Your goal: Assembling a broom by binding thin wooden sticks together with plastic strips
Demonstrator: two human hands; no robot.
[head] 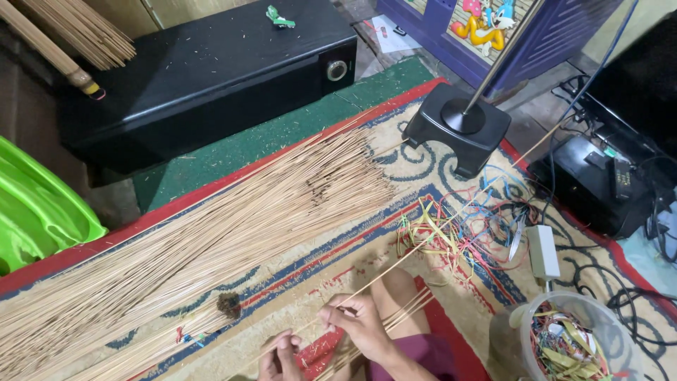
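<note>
A patterned woven carpet with red border and blue scrollwork (338, 275) is covering the floor. A broad heap of thin, pale tan dried sticks (211, 233) is lying diagonally across it, fanning from lower left toward the upper middle. A long black rectangular speaker box with a round silver knob (211, 70) is standing behind the heap, a small green scrap on its top. A bright green moulded plastic piece (35, 212) is showing at the left edge. A black plastic stand base with a metal pole (458, 127) is resting on the carpet's upper right. A tangle of yellow, red and blue thin strips (451, 233) is lying just right of the heap; a clear round plastic tub (571, 339) at lower right is holding more of these strips.

The right hand (356, 321) is pinching one long thin tan stick (423, 243) between thumb and fingertips, its grip pressed together. The left hand (278, 356) is closing around the lower ends of several sticks near the person's knee.
</note>
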